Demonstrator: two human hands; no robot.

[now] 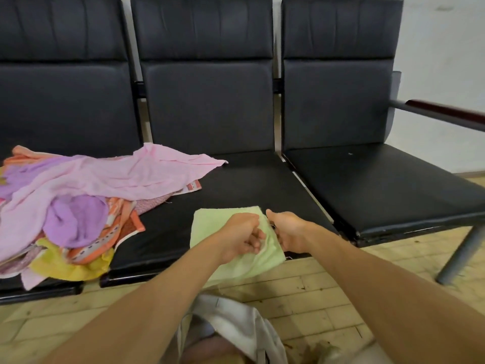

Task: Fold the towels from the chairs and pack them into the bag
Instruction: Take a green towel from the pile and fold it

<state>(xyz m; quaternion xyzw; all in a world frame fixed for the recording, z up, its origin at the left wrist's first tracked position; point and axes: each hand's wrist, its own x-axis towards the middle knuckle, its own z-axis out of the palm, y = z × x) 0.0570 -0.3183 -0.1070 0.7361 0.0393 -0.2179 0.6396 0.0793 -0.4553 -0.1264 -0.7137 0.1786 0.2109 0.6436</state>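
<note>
Both hands grip the green towel. The left hand has its fingers curled into the cloth near the middle. The right hand pinches the towel's right edge with the thumb on top. The two hands sit close together, almost touching.

The green towel lies on the near right part of the middle chair. Its far part is flat on the seat and its near part hangs over the front edge.

To the left is a loose pile of unfolded towels, spread from the left chair onto the left part of the middle seat. A pink towel lies on top, and its far right corner reaches well onto the middle seat. Under it show a purple towel, an orange patterned towel and, nearest, a yellow towel at the front edge. The pile and the green towel are apart, with bare black seat between them.

The bag, pale grey, sits on the floor near the person, between the forearms and below the green towel. What is inside it is too blurred to tell.

The right chair has a dark red armrest on its right side, in front of a white wall.
</note>
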